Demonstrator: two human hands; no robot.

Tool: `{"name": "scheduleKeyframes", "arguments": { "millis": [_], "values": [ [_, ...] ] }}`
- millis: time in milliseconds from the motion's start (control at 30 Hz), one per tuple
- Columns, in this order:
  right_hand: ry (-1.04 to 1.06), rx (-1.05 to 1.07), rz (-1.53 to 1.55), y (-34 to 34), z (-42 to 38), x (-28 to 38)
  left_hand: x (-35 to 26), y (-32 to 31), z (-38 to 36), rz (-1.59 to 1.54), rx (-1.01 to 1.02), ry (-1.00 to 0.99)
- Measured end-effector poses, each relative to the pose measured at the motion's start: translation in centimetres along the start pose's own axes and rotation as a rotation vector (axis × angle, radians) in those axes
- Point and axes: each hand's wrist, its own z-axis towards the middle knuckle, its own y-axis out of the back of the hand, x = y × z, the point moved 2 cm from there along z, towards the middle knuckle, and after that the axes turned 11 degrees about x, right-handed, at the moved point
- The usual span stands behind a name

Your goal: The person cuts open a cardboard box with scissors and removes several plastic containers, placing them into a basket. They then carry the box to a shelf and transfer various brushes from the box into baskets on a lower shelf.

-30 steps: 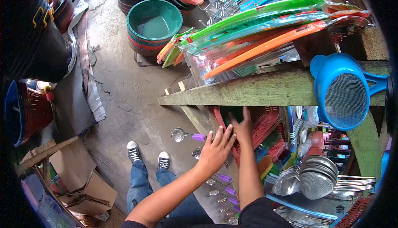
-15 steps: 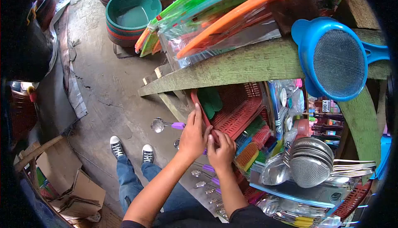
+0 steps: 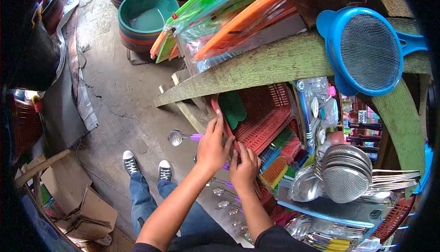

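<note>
A red plastic basket (image 3: 263,135) with slotted walls sits beneath the green wooden beam, a green item (image 3: 232,110) inside it. My left hand (image 3: 213,147) is closed on the basket's near rim, its index finger lying along the edge. Just to the right, my right hand (image 3: 245,166) has its fingers curled over the same rim, close to the left thumb. Purple-handled ladles or spoons (image 3: 197,137) hang below and beside my hands. Brushes (image 3: 275,170) in several colours lie right of my right hand.
A green wooden beam (image 3: 256,71) crosses above the basket. A blue strainer (image 3: 370,52) hangs at upper right, and stacked metal strainers (image 3: 347,174) lie at right. Stacked green basins (image 3: 149,11) stand on the floor. Cardboard (image 3: 89,206) lies at lower left.
The view has shifted slightly, so the blue strainer and beam appear a little higher. Both hands stay on the basket rim; the right fingers have shifted slightly.
</note>
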Motion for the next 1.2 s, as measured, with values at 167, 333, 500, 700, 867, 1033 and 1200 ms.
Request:
{"name": "scheduleKeyframes", "arguments": {
  "millis": [167, 333, 500, 700, 867, 1033, 1200],
  "values": [
    [-0.022, 0.012, 0.012, -0.1, -0.1, 0.3, 0.5, 0.2, 0.3, 0.079, -0.033, -0.045],
    [-0.024, 0.009, 0.019, -0.6, -0.4, 0.1, 0.4, 0.4, 0.3, 0.122, -0.022, -0.038],
    [-0.033, 0.041, 0.015, -0.6, -0.2, 0.0, 0.2, 0.6, 0.3, 0.189, -0.042, -0.055],
    [0.008, -0.133, 0.084, 0.2, -0.5, 1.6, -0.2, 1.5, -0.3, 0.276, -0.04, -0.075],
    [0.255, -0.148, 0.475, 1.6, -4.3, 6.7, 3.1, 1.4, -5.3, -0.385, -0.26, -0.016],
    [0.751, 0.241, 0.787, 1.4, -10.0, 15.6, 3.3, 5.1, -17.3, -1.15, -0.232, 0.109],
    [1.049, 0.46, 0.518, 1.9, -15.0, 19.3, -1.3, 8.2, -29.7, -1.241, -0.509, 0.024]
  ]
}}
